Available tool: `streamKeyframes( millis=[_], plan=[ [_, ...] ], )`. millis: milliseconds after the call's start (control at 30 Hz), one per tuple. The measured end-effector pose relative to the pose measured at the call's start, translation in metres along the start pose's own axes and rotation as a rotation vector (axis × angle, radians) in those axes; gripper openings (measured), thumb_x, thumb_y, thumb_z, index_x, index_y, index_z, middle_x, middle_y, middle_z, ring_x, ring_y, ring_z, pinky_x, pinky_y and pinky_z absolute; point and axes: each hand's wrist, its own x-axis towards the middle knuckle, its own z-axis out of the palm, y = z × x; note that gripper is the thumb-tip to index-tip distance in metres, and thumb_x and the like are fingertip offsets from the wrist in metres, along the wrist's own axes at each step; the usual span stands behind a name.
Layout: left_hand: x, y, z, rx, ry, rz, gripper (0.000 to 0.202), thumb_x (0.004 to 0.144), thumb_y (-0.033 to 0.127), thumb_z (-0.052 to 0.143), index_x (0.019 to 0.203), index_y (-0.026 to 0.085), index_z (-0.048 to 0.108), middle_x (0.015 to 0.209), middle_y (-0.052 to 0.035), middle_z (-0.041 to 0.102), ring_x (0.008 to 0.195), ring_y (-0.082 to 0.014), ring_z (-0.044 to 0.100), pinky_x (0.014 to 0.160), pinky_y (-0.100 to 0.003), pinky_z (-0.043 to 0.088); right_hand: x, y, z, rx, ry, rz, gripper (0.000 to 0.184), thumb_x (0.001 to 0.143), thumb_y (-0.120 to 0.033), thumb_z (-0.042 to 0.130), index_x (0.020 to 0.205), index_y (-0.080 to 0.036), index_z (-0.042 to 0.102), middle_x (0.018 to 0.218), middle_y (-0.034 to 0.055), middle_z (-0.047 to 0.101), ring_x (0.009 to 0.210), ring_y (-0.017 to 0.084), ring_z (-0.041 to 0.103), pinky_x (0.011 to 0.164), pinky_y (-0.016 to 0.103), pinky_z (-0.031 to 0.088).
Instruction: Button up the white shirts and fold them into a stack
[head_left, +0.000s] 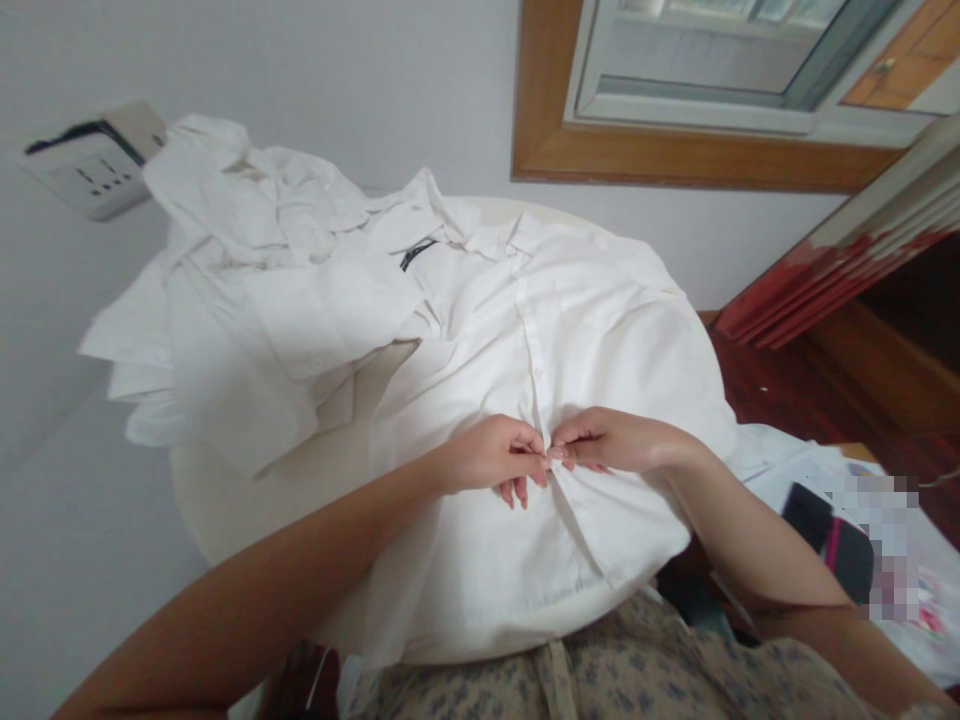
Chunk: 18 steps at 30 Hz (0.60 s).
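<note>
Pinching white shirt (600,360) on table (240,505), left grip (491,458) meets right grip (619,440)

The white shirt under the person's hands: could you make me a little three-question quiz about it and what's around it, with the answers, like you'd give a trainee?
1. Multiple choice: where on the white shirt do the left hand and right hand come together?
A) at the collar
B) along the front opening
C) at a sleeve cuff

2. True or false: the crumpled white clothing lies to the left of the spread shirt in the picture.

3. Fill in the blank: low down, the curtain at the right of the picture is coloured ____.

Key: 1. B; 2. True; 3. red.
</note>
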Motion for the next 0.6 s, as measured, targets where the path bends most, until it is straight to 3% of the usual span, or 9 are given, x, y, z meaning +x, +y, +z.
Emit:
streamKeyframes(
  millis=[300, 467, 533, 600],
  plan=[
    [-0.002, -0.005, 0.010, 0.109, 0.102, 0.027, 0.027, 0.079, 0.040, 0.063, 0.071, 0.017, 0.053, 0.063, 0.0018, 0.062, 0.046, -0.0097, 0.061, 0.043, -0.019, 0.049, 0.002, 0.000, 0.001, -0.046, 0.024, -0.065, 0.029, 0.091, -0.035, 0.047, 0.072, -0.016, 0.057, 0.058, -0.0044, 0.041, 0.055, 0.009, 0.037, 0.052, 0.022, 0.031],
    [-0.007, -0.003, -0.004, 0.317, 0.102, 0.060, 0.017, 0.084, 0.032, 0.054, 0.080, 0.017, 0.059, 0.064, 0.0012, 0.063, 0.048, -0.0111, 0.061, 0.046, -0.021, 0.047, -0.001, -0.001, 0.002, 0.043, 0.043, 0.017, 0.036, 0.092, -0.047, 0.047, 0.078, -0.016, 0.059, 0.054, -0.0052, 0.044, 0.048, 0.009, 0.041, 0.048, 0.022, 0.033],
    [-0.009, 0.001, -0.016, 0.519, 0.199, 0.174, 0.017, 0.086, 0.030, 0.051, 0.084, 0.018, 0.063, 0.067, 0.0002, 0.064, 0.054, -0.0115, 0.062, 0.053, -0.022, 0.047, -0.002, -0.002, 0.003, 0.062, 0.120, -0.010, 0.038, 0.093, -0.049, 0.047, 0.079, -0.016, 0.060, 0.054, -0.0052, 0.044, 0.048, 0.009, 0.042, 0.049, 0.022, 0.034],
    [-0.009, 0.003, -0.028, 0.768, 0.382, 0.317, 0.020, 0.089, 0.029, 0.049, 0.087, 0.019, 0.066, 0.073, -0.0022, 0.066, 0.068, -0.0145, 0.064, 0.068, -0.025, 0.049, -0.001, -0.003, 0.002, 0.041, 0.287, -0.061, 0.039, 0.094, -0.049, 0.045, 0.080, -0.016, 0.061, 0.053, -0.0050, 0.044, 0.048, 0.009, 0.042, 0.050, 0.022, 0.034]
  ],
)
